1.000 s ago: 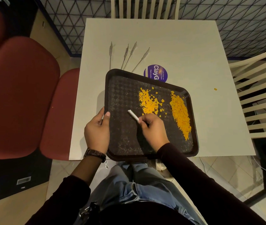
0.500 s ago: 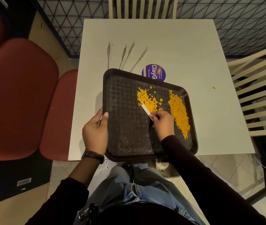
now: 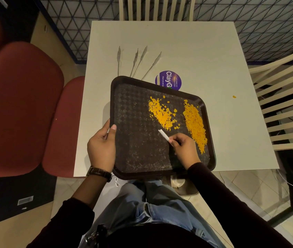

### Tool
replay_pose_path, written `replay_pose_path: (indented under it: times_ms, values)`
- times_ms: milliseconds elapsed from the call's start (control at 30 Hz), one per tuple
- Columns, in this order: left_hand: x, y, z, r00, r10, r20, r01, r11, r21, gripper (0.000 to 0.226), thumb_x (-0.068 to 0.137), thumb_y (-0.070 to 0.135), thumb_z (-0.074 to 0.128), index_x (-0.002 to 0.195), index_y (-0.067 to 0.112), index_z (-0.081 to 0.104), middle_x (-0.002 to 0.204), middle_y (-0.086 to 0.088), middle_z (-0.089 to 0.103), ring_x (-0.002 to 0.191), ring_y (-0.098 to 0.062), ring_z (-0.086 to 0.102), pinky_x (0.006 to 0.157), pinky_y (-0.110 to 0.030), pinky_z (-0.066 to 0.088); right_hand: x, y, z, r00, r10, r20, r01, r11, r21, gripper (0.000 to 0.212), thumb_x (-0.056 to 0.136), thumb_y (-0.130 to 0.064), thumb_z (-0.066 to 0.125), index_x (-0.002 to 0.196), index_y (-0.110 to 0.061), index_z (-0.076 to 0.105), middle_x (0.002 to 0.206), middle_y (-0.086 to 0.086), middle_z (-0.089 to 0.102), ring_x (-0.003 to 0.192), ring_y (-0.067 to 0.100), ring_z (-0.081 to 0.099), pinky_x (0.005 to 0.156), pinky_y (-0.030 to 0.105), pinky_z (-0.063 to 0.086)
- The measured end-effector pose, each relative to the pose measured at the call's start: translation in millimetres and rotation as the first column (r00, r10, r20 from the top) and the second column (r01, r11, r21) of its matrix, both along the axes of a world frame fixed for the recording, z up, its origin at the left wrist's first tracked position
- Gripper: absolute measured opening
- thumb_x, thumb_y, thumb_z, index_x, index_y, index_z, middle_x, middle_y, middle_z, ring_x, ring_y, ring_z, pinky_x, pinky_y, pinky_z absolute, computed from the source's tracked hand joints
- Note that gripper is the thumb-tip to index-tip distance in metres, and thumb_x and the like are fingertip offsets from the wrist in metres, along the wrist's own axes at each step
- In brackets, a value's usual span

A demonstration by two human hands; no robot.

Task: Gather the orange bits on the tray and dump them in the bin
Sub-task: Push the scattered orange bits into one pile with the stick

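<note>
Drawing back from the nearer pile (image 3: pixel 161 113) it pushed into half a second ago, the right hand (image 3: pixel 184 146) pinches a white scraper (image 3: pixel 164 135) just short of it, ready for another sweep toward the far pile (image 3: pixel 194 124), while the left hand (image 3: pixel 101 146) grips the tray (image 3: pixel 135 140) edge.

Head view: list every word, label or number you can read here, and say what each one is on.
"ClayG": large white letters on the round purple sticker on the white table; the tray rim cuts off the rest of the word.
"Clean as you g": small white line on the same sticker, also cut off by the tray.
Other small lines on the sticker: too small to read.
No other text is legible.
</note>
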State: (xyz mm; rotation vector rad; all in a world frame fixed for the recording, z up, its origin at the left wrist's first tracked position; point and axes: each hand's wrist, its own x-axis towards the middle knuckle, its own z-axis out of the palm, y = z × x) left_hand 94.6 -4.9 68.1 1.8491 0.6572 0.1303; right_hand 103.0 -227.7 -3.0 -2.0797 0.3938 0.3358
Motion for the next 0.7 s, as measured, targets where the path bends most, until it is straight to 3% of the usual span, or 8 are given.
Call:
replay_pose_path:
  times_ms: [100,233,433,567,700]
  values:
    - [-1.0,-0.4,-0.2,1.000,0.000,0.008,0.000,1.000,-0.001,0.033,0.092,0.022,0.057,0.124,0.017,0.060,0.124,0.002,0.063,0.102,-0.001,0.059,0.093,-0.025,0.050,15.4,-6.1,-5.5,0.992,-0.122,0.011,0.122,0.993,0.002,0.015,0.089,-0.009,0.056,0.080,-0.019,0.063,0.085,0.005,0.065,0.074,0.019,0.056,0.073,0.039,0.049]
    - [-0.7,0.4,-2.5,1.000,-0.001,0.005,0.001,1.000,0.003,0.033,0.092,0.023,0.057,0.124,0.017,0.060,0.123,0.003,0.063,0.100,0.003,0.057,0.087,-0.014,0.047,33.3,-15.0,-9.2,0.978,-0.207,0.006,0.207,0.978,-0.034,0.011,0.089,-0.008,0.055,0.083,-0.014,0.062,0.086,0.008,0.064,0.080,0.025,0.059,0.075,0.036,0.049]
    - [1.9,0.9,-3.2,1.000,0.011,0.006,-0.011,1.000,-0.007,0.033,0.091,0.023,0.058,0.124,0.017,0.061,0.122,0.003,0.064,0.101,0.002,0.057,0.090,-0.019,0.048,6.8,-5.7,11.1,0.994,-0.113,0.011,0.112,0.992,0.053,0.022,0.089,-0.007,0.055,0.076,-0.025,0.058,0.089,0.001,0.066,0.072,0.013,0.057,0.073,0.034,0.050]
    - [1.7,0.1,-1.9,1.000,0.014,0.004,-0.013,1.000,-0.019,0.033,0.091,0.023,0.058,0.123,0.018,0.061,0.118,0.009,0.063,0.098,0.004,0.058,0.091,-0.022,0.049,-15.9,14.6,16.7,0.998,0.067,0.007,-0.067,0.997,0.046,0.020,0.086,-0.006,0.059,0.074,-0.021,0.060,0.082,0.000,0.065,0.073,0.010,0.056,0.067,0.020,0.043]
    - [-0.2,-1.3,0.9,1.000,0.001,0.009,-0.001,1.000,-0.006,0.032,0.091,0.023,0.058,0.123,0.018,0.061,0.109,0.017,0.061,0.092,0.010,0.057,0.092,-0.026,0.050,-5.3,22.2,11.6,0.999,0.006,0.039,-0.008,0.998,0.056,0.015,0.087,-0.006,0.058,0.077,-0.016,0.063,0.082,0.003,0.065,0.068,0.005,0.052,0.062,0.019,0.037]
